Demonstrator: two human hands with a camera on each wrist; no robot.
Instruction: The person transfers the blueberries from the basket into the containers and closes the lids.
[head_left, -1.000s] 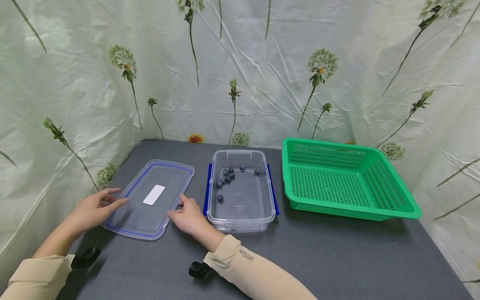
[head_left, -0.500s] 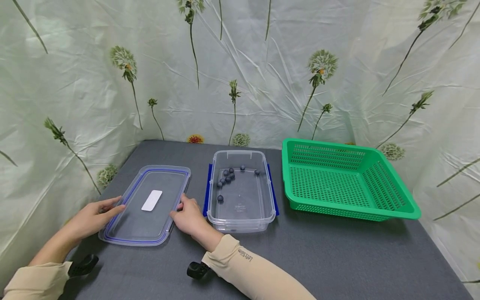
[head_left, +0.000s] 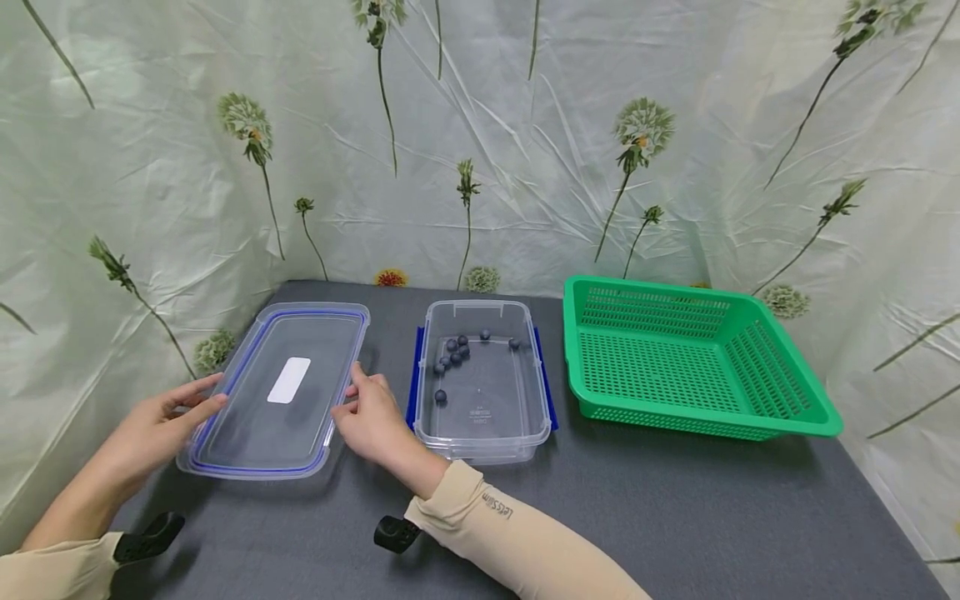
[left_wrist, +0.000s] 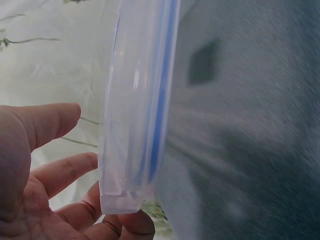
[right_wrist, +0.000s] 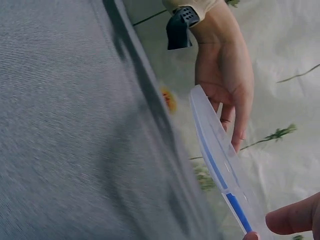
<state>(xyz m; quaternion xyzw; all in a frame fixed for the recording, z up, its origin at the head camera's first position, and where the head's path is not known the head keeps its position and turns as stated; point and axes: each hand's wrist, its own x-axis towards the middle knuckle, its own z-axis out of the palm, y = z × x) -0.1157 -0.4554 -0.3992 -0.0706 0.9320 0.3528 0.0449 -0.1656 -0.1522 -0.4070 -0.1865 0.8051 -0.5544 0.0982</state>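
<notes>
A clear plastic lid (head_left: pixel 251 425) with a blue seal and a white label (head_left: pixel 288 380) is held slightly above the table, its shadow beneath. My left hand (head_left: pixel 161 421) has fingers curled under the lid's left edge; the thumb (left_wrist: pixel 55 122) stands apart from it in the left wrist view. On the opposite edge, my right hand (head_left: pixel 375 421) pinches the rim between thumb (right_wrist: pixel 292 216) and fingers. To the right of that hand is a clear plastic container (head_left: pixel 483 429), uncovered, with blue side clips. Several blueberries (head_left: pixel 456 359) lie on its bottom, mostly toward the left.
A green perforated basket (head_left: pixel 697 421) stands right of the container. Dark grey cloth (head_left: pixel 637 508) covers the table. A pale curtain (head_left: pixel 525 217) printed with dandelions hangs behind and at the sides. Both sleeves are beige, with a black wrist camera (head_left: pixel 396 534) at each.
The lid first slid a little toward me, then rose off the table and shifted left, carried by both hands. The container, blueberries and basket have stayed put.
</notes>
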